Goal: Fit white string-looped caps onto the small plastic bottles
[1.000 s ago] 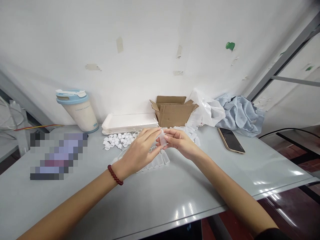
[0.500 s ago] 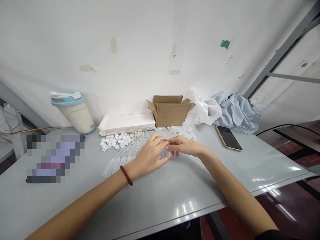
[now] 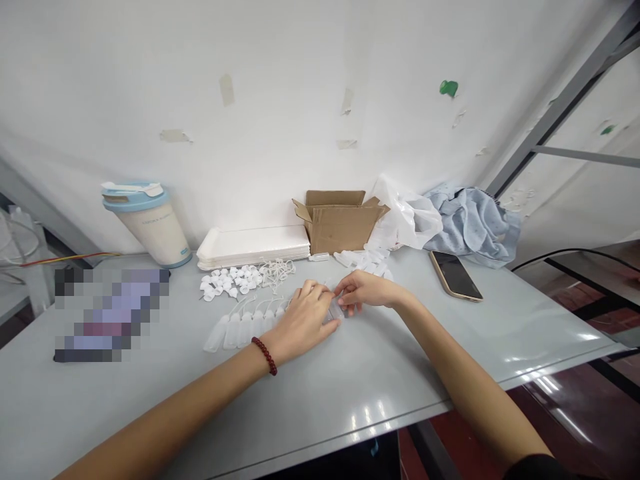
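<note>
Left hand (image 3: 305, 317): center of frame, palm down over the right part of a row of translucent pieces (image 3: 235, 330) on the counter (image 3: 300, 413). Its fingers lie close to each other, thumb apart from them. Right hand (image 3: 367, 293): just right of it, fingers bent, thumb and index near the left fingertips. A translucent piece (image 3: 336, 310) sits between the hands, at the right end of the row, partly hidden. Can't tell if either hand is clamped on it.

Row runs from left of center to the hands; pieces side by side, thin loops at their upper ends. Left hand and forearm hide part of it. Dark red bead bracelet (image 3: 265, 355) on left wrist.

Behind the row: pile of small white parts (image 3: 230, 281), with a tangle of pale strings (image 3: 279, 272) just right of it. Stack of white trays (image 3: 255, 245) behind both. Open cardboard box (image 3: 343, 227) right of the stack, loose translucent pieces (image 3: 365, 259) in front of it. White plastic bag (image 3: 413, 223), then blue cloth (image 3: 470, 227), right of the box.

Phone (image 3: 456, 275): right of center, in front of the cloth. Blue-lidded cup (image 3: 150, 230): left, by the wall. Pixelated item (image 3: 113, 317): left part of the counter.
</note>
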The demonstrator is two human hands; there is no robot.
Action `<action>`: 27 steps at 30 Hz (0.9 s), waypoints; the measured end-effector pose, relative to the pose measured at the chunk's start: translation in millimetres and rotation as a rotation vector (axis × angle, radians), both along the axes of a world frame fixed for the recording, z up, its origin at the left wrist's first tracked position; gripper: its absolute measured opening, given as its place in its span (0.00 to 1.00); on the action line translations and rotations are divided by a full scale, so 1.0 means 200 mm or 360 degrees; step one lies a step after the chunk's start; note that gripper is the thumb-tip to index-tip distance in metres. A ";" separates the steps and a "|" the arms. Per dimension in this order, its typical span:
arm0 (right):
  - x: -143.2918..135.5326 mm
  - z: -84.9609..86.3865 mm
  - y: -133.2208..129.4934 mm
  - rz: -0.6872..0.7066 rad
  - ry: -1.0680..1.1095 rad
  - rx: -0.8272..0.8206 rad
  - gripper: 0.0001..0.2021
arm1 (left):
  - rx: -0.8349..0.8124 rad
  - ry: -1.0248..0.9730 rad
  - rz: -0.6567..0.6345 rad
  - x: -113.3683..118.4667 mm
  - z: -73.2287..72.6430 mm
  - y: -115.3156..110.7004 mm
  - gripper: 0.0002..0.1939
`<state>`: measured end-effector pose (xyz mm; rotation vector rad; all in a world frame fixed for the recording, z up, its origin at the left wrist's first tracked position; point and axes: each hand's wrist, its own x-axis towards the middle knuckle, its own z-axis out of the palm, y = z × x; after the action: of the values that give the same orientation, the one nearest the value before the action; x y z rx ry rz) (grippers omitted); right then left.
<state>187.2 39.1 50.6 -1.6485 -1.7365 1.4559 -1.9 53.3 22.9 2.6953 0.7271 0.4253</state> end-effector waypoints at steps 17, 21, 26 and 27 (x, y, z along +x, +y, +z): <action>-0.03 -0.01 0.00 -0.0041 0.0018 0.0040 0.10 | 0.0021 -0.0043 0.0213 0.01 -0.03 -0.03 0.15; -0.03 -0.02 0.00 -0.0029 0.0044 0.0041 0.10 | 0.0012 -0.0058 0.0177 0.01 -0.03 -0.02 0.15; -0.03 -0.04 0.01 -0.0031 0.0042 0.0121 0.11 | 0.0014 -0.0060 0.0185 0.01 -0.03 -0.02 0.15; -0.03 -0.04 0.01 -0.0028 0.0044 0.0132 0.11 | 0.0016 -0.0061 0.0182 0.01 -0.02 -0.02 0.15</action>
<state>182.0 40.9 41.7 -1.5895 -1.7391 1.3733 0.3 48.4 18.1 2.6556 0.8734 0.5083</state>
